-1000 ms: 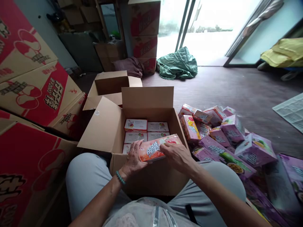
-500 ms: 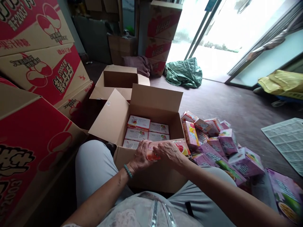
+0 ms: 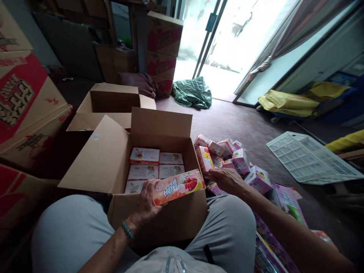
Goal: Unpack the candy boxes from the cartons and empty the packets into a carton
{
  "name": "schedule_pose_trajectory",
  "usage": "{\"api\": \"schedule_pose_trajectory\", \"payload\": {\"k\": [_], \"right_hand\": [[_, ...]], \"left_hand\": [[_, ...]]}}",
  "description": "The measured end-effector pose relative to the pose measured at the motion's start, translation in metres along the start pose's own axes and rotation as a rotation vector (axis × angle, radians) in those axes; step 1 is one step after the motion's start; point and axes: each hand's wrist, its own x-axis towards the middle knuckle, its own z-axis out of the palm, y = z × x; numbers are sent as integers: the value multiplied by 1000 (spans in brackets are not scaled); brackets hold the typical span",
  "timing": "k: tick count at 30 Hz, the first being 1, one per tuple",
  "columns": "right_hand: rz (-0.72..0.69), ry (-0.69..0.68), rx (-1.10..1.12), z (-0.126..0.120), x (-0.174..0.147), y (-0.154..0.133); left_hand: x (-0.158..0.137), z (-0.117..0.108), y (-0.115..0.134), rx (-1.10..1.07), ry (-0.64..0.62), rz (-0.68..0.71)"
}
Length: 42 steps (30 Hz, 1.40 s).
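Observation:
My left hand (image 3: 146, 203) grips the left end of a pink-orange packet box (image 3: 179, 186) with red and yellow fruit printed on it. The box is tilted over the front edge of an open carton (image 3: 159, 216) between my legs. Inside the carton, several white-faced packets (image 3: 145, 155) lie flat in two columns. My right hand (image 3: 223, 179) is off to the right of the carton, at the near side of a heap of packets. Its fingertips are by the lower end of an orange-yellow packet (image 3: 205, 158); whether they grasp anything is unclear.
Purple packets (image 3: 257, 178) lie heaped on the floor at right. A second open carton (image 3: 105, 98) stands behind the first. Printed cartons (image 3: 25, 94) are stacked at left. A green cloth (image 3: 193, 93) and white plastic grid (image 3: 309, 157) lie on the floor.
My right hand has let go of the pink-orange box and moved right to the heap. My left hand still holds the box, its printed front now uncovered. The view has turned right.

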Motion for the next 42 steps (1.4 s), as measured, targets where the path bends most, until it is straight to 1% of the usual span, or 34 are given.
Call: {"api": "schedule_pose_trajectory", "payload": {"k": [1,2,3,5,7,10,12,13,15,18,20,22,23,25,27,30,32,33,36,38,40,42], "right_hand": [[-50,-20,10,1,-1,-9],[-128,-65,16,5,-1,-21],[-211,-116,26,11,2,-33],[-306,-189,3,27,11,-57],[-343,-248,-39,44,24,-71],[-305,-295,-14,56,39,-74],[-238,-283,3,53,42,-65],[-185,-249,-5,49,42,-57],[-37,-131,-50,35,38,-35],[264,37,-198,14,25,9],[467,91,-344,6,16,41],[580,101,-454,9,12,66],[601,88,-473,15,13,73],[584,20,-419,32,22,72],[518,-65,-291,53,40,54],[401,-118,-115,86,71,18],[324,-126,-37,108,86,4],[293,-135,-8,118,90,2],[230,-153,37,146,91,12],[210,-130,46,160,87,23],[184,-82,50,168,84,33],[156,-39,55,171,84,37]], "left_hand": [[0,1,-1,4,16,-1],[0,2,-3,6,33,-5],[0,4,-6,7,46,-7],[1,8,-12,10,61,-14],[2,12,-18,20,62,-23],[6,16,-25,50,46,-12],[10,17,-30,83,35,13],[12,17,-33,105,38,17],[16,14,-44,163,48,-21],[23,4,-64,267,38,-192],[32,-3,-77,321,-14,-303],[45,-10,-89,366,-65,-366],[54,-12,-94,396,-88,-387],[76,-13,-106,474,-127,-424],[102,-11,-121,563,-193,-479],[143,-3,-148,710,-371,-531],[169,5,-171,799,-489,-508],[180,11,-183,827,-538,-484],[205,33,-224,835,-656,-413],[215,51,-251,811,-735,-361],[222,69,-275,783,-802,-328],[226,83,-291,761,-855,-316]]}}
